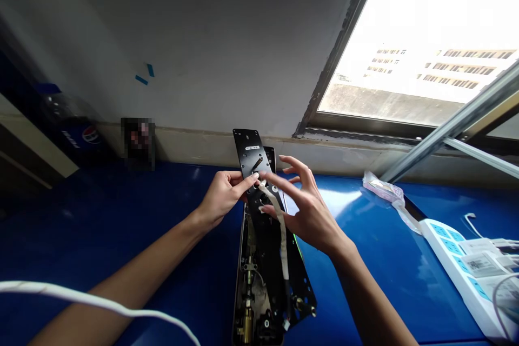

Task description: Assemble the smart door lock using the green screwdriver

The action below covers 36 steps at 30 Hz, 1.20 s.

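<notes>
A long black metal plate with holes and a small white label lies slanted over an open lock-like housing. Brass and metal parts show inside the housing. My left hand grips the plate's left edge, thumb on top and fingers partly hidden beneath. A white-wrapped cable comes out at a hole near the thumb and runs down the plate to a small white connector. Over the plate's right side, my right hand has its fingers apart, the index finger reaching to the cable's upper end.
Everything rests on a blue tabletop against a wall. A white power strip with plugged-in adapters stands right, near a plastic packet. A cola bottle is at the back left. A thick white cable crosses the lower left foreground.
</notes>
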Each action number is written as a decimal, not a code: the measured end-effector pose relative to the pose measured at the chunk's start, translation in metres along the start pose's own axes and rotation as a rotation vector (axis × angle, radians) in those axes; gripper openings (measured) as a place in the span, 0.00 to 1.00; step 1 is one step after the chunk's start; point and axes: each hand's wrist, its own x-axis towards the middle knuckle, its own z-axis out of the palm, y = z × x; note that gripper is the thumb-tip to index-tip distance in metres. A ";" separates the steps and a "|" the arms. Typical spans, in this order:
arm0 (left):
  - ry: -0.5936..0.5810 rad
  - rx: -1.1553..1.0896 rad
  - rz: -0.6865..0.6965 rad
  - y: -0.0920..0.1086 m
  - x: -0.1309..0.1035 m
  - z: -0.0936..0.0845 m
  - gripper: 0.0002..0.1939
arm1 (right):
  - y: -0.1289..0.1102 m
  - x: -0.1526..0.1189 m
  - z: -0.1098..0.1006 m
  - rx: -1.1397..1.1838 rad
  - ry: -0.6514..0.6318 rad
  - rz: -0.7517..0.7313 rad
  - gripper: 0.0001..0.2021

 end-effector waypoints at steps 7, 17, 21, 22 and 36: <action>-0.103 -0.031 -0.029 -0.003 0.009 -0.008 0.19 | 0.016 0.008 0.007 0.453 0.167 0.090 0.07; -0.113 0.119 -0.042 -0.007 0.011 -0.014 0.21 | 0.040 0.006 0.029 0.670 0.246 0.295 0.11; -0.113 0.161 -0.043 -0.009 0.011 -0.014 0.22 | 0.043 0.003 0.032 0.664 0.241 0.320 0.12; -0.113 0.176 -0.044 -0.010 0.011 -0.014 0.22 | 0.044 0.002 0.033 0.664 0.238 0.325 0.12; -0.111 0.527 -0.022 -0.005 0.005 -0.011 0.25 | 0.048 -0.005 0.034 0.679 0.178 0.327 0.13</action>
